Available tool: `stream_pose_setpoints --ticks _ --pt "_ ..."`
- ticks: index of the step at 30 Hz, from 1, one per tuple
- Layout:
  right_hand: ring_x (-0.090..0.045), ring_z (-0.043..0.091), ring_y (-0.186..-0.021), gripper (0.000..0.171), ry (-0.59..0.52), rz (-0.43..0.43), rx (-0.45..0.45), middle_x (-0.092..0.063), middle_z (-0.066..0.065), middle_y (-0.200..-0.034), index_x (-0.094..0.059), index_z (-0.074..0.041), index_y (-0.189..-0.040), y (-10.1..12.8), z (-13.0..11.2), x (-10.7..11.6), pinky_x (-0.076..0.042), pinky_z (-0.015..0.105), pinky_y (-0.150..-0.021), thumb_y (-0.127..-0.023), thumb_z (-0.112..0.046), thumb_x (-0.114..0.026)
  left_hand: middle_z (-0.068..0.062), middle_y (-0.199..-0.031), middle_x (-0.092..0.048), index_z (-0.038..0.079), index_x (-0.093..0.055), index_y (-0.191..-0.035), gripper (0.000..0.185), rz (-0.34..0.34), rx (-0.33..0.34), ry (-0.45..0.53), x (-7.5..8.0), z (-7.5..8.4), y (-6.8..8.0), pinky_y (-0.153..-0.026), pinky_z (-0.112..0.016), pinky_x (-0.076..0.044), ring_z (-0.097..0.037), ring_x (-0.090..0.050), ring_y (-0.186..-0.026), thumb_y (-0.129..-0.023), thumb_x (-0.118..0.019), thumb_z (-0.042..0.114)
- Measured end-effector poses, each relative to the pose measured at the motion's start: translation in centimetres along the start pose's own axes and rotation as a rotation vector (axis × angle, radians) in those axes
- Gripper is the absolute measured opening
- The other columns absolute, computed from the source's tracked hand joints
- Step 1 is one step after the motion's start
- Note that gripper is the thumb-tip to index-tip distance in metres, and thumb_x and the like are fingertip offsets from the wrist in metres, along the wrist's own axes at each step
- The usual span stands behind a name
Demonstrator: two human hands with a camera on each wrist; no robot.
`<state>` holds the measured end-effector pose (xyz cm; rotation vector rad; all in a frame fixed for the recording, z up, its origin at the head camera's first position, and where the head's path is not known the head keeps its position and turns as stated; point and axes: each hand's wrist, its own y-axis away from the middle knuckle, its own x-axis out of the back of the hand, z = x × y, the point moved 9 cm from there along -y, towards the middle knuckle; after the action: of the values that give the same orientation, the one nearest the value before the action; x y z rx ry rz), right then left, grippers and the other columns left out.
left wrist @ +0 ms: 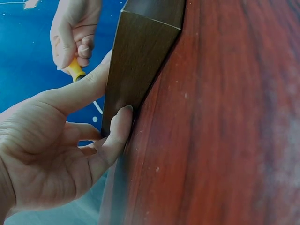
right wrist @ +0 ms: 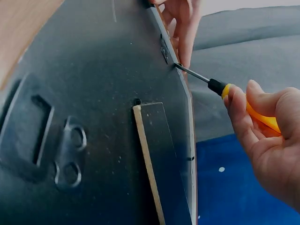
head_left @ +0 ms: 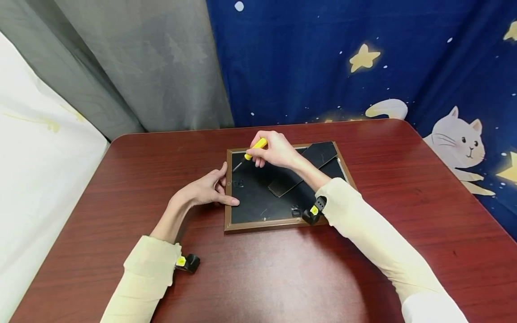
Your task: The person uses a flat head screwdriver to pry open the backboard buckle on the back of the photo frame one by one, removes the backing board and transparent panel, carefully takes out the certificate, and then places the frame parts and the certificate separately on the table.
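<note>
Surface (head_left: 404,179): we record a reddish-brown wood-grain top with rounded far corners. Lying directly on it, near the middle, we note one picture frame (head_left: 258,225), face down, brown wooden border, black backing board upward, a dark stand flap across its back. We also log two cream sleeves resting on the near part.
</note>
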<state>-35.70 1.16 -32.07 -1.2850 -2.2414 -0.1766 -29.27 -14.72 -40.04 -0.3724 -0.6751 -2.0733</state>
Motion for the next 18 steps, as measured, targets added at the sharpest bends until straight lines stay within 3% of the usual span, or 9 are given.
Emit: stream_pose_setpoints --ticks 12,18 --pt "-0.068 0.028 -0.057 0.012 0.086 0.031 0.034 -0.069 0.007 -0.07 -0.062 -0.008 -0.093 -0.5 -2.1 -1.0 -0.058 0.032 -0.057 -0.097 -0.016 -0.07 -0.01 -0.105 -0.038 0.008 0.004 -0.162 0.123 0.006 0.023 0.001 0.1 0.2 0.2 -0.072 -0.03 -0.045 -0.017 -0.052 -0.075 -0.081 -0.088 0.027" --pt "-0.066 0.018 -0.051 0.015 0.151 0.002 0.096 -0.067 0.005 -0.066 -0.06 -0.008 -0.091 -1.1 -3.7 -1.9 -0.057 0.03 -0.055 -0.098 -0.016 -0.069 -0.01 -0.103 -0.038 0.01 0.004 -0.162 0.124 -0.002 0.026 0.013 -0.1 0.3 0.2 -0.072 -0.031 -0.046 -0.018 -0.054 -0.073 -0.081 -0.088 0.027"
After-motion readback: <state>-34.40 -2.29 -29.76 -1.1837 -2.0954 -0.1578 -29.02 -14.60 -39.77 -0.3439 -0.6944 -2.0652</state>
